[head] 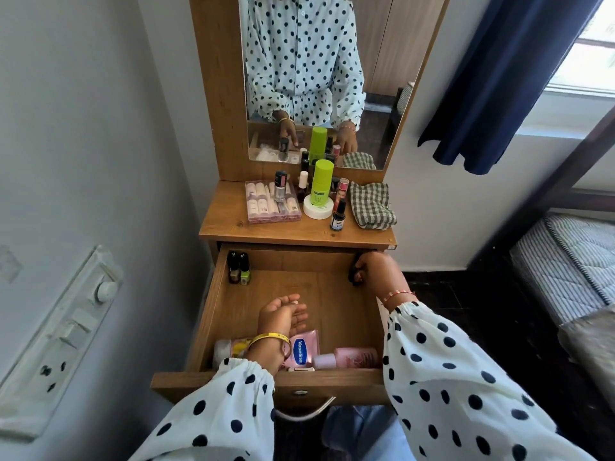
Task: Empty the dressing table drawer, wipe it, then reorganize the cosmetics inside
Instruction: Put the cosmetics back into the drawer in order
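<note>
Drawer, far left corner: two small dark-capped nail polish bottles (239, 268). Drawer, near edge: one pink Vaseline sachet (302, 350), one pink bottle lying flat (349, 357). Worktop: one lime-green cylindrical bottle (322, 181), one green-checked cloth (371, 205).

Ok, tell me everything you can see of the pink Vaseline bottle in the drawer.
The pink Vaseline bottle lies flat on the floor of the open wooden drawer, near its front wall. It looks like glossy plastic, pale pink, with a blue oval label bearing white lettering. Its lower end lies against the front wall. The left hand hovers just beyond it, the wrist crossing its left edge. A pink bottle with a white cap lies beside it on the right.
</note>
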Motion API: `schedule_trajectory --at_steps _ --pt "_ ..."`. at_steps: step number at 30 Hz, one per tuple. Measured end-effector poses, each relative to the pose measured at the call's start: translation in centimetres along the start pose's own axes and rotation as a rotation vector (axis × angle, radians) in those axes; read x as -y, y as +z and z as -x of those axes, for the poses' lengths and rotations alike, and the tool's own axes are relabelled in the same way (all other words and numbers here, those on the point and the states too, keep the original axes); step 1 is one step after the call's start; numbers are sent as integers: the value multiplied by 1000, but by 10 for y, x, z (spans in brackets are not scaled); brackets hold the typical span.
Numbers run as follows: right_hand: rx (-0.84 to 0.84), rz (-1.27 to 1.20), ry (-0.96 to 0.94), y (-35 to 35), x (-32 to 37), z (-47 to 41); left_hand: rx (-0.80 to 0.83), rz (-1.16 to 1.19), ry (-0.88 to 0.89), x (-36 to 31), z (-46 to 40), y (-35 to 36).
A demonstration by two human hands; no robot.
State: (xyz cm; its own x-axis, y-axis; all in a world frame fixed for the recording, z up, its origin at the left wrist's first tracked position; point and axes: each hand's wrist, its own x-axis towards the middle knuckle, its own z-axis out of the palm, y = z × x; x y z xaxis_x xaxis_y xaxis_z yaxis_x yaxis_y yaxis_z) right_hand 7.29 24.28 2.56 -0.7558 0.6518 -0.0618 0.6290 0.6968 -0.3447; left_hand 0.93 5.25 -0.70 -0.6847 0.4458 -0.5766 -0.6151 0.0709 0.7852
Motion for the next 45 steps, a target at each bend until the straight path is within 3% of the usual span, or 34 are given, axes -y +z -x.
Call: schedule_trajectory --at_steps 11,27,36,45 --pt "-74 307 -119 13 0 5 -9 -34 32 1 -4 1" --pt "-166 340 -161 19 -5 14 -22 -76 98 0 6 2" --pt "-51 363 -184 28 4 14 -38 -90 94 2 4 1" --pt "224 241 -168 62 24 1 -21 -74 83 1 4 -1"
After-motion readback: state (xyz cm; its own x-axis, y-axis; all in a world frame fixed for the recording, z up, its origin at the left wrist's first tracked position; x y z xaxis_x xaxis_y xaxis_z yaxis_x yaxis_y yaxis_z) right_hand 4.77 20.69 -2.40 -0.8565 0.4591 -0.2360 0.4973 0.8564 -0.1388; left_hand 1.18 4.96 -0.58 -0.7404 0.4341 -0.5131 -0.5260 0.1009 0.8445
